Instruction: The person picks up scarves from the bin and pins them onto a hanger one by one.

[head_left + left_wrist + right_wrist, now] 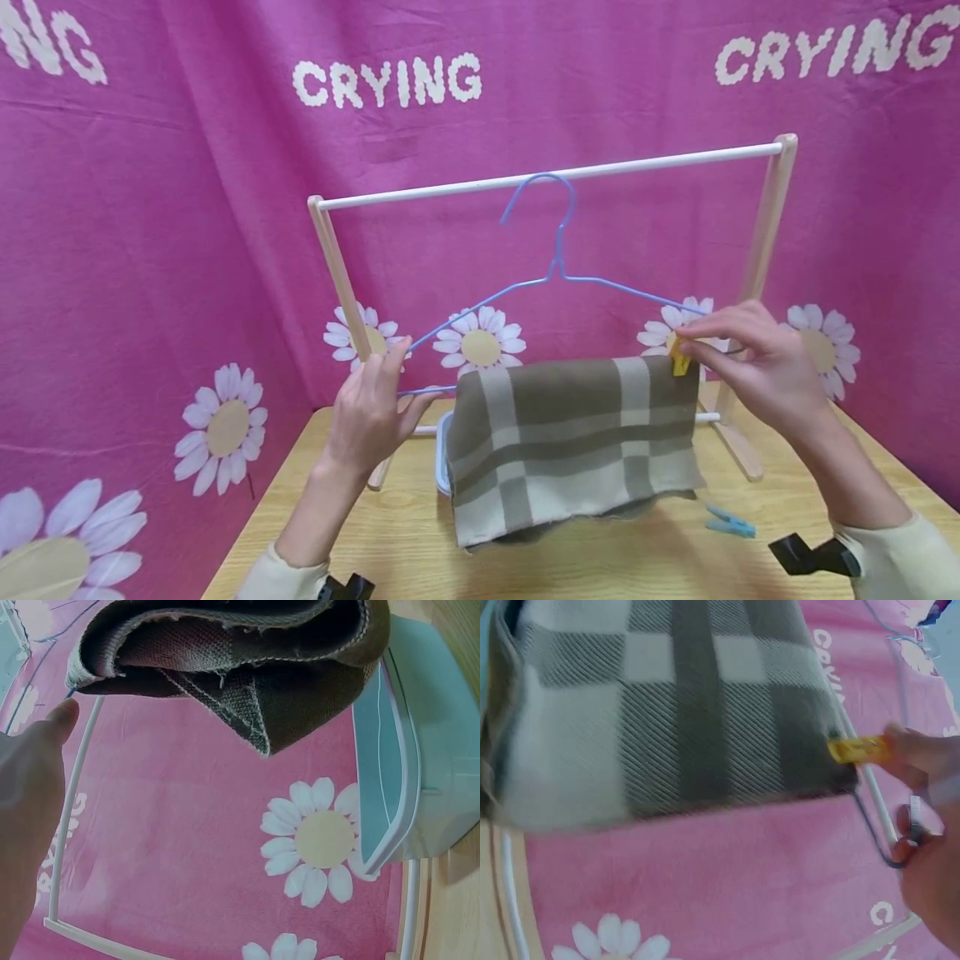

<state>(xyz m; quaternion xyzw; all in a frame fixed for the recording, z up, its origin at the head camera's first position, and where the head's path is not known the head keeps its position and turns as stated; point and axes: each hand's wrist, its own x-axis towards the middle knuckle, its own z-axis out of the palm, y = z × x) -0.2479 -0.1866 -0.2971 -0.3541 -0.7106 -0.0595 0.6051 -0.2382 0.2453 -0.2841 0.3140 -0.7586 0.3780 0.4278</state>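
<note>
Lower center, plaid cloth [566, 404] drapes over a blue wire hanger [558, 244] gripped by the left hand [367, 417], while the right hand [768, 367] pinches a yellow clothespin [679, 360] at the cloth's upper right. Tilting could slip its unclipped left end.

Reaches forward with both arms [322, 504] [847, 471]. Grips with the left hand [367, 417], with the thumb [418, 408] below the fingers [386, 371]. Pinches with the right hand [765, 362], using thumb and fingers, a bit higher up.
</note>
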